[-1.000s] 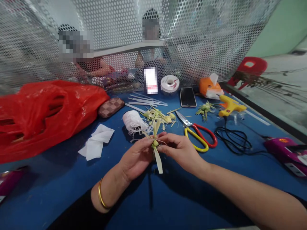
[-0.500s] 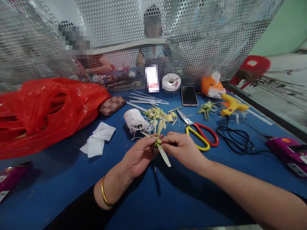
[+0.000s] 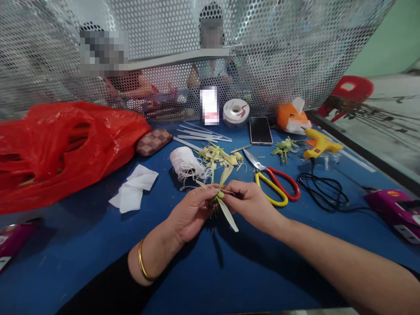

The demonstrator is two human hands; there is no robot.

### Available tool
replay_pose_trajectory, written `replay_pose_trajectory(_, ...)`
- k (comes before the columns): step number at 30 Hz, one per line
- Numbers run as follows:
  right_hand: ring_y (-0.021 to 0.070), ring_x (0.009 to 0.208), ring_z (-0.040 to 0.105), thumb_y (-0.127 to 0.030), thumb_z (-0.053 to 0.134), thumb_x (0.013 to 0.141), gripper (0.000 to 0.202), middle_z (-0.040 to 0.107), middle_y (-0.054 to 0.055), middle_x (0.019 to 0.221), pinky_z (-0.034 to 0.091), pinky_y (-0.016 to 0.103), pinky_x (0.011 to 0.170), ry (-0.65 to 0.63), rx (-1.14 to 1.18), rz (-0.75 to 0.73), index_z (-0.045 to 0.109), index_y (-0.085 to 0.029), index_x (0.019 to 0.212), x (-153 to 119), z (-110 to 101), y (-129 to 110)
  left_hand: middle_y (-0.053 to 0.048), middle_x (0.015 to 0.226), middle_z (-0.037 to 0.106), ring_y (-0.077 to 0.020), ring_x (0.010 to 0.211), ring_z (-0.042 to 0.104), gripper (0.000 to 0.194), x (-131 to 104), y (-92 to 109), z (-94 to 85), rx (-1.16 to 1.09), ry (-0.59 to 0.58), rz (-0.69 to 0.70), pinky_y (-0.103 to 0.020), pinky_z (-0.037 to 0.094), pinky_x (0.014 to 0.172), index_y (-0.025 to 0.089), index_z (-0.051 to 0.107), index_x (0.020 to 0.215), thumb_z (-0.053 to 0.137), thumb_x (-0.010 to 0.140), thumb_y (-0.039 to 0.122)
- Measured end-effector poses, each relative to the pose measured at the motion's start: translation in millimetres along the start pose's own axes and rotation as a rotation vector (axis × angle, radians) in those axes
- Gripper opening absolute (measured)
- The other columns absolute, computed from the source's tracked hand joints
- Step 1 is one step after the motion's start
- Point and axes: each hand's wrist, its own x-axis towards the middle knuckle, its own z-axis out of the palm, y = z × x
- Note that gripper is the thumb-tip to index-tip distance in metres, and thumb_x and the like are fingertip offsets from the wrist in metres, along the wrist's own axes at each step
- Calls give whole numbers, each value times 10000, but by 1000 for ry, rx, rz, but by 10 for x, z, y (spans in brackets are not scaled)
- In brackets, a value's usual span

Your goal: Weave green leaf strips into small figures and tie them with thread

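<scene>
Over the blue table (image 3: 197, 275), my left hand (image 3: 193, 212) pinches a small bundle of pale green leaf strips (image 3: 227, 214), whose blades fan up and down. My right hand (image 3: 251, 203) is closed at the bundle's right side, thumb and forefinger pressed together on a thin pale thread (image 3: 229, 191). Just behind the hands lie leaf scraps (image 3: 219, 156) and a bundle of white thread (image 3: 185, 162) with loose ends. To the right of the scraps rest scissors (image 3: 259, 166) with one red and one yellow handle, blades slightly apart.
A red plastic bag (image 3: 75, 153), checkered pouch (image 3: 154, 142) and white papers (image 3: 134, 188) lie left. Behind are white strips (image 3: 203, 133), a ribbon roll (image 3: 236, 111) and phone (image 3: 260, 130). A yellow glue gun (image 3: 321, 144) with black cable is right. People sit beyond the perforated screen (image 3: 157, 39).
The leaf bundle has turned slightly, its lower blade shifting right and down. My right hand has moved very little. The view has shifted slightly.
</scene>
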Motion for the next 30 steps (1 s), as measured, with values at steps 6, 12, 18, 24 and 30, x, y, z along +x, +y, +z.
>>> replay_pose_trajectory(6,105,565,468,-235,538,765,129,521,-37,578,380,238,562,28,140,92,552,-186,647,7,-21,-35,-29,801,690,-126,747,611,187,-14,-1,23,20,76,63,-257,489,727,136,695,845,758,672,171)
replay_pose_trajectory(12,83,477,467,-220,551,714,71,535,-33,561,377,214,482,9,525,318,554,-176,659,0,-29,-116,-21,770,696,-144,745,633,190,-10,-2,32,20,153,80,-284,495,733,158,681,826,768,659,182)
replay_pose_trajectory(18,61,393,428,-284,632,753,131,545,-44,580,355,204,405,-14,582,398,571,-169,753,8,-39,-88,-27,736,688,-130,679,618,159,-45,3,84,102,240,99,-264,470,673,147,694,771,772,640,192)
replay_pose_trajectory(24,54,382,346,-410,706,729,269,431,-87,478,326,206,398,-38,471,367,595,-166,751,11,-42,-40,-35,702,663,-137,669,593,134,-45,2,99,193,280,145,-269,465,629,127,702,737,767,631,176)
replay_pose_trajectory(30,71,423,372,-410,668,740,256,439,-73,437,307,217,449,84,183,228,605,-174,660,32,-41,-6,-28,726,632,-140,690,580,185,-30,-9,65,182,243,98,-269,482,593,119,703,756,787,617,208)
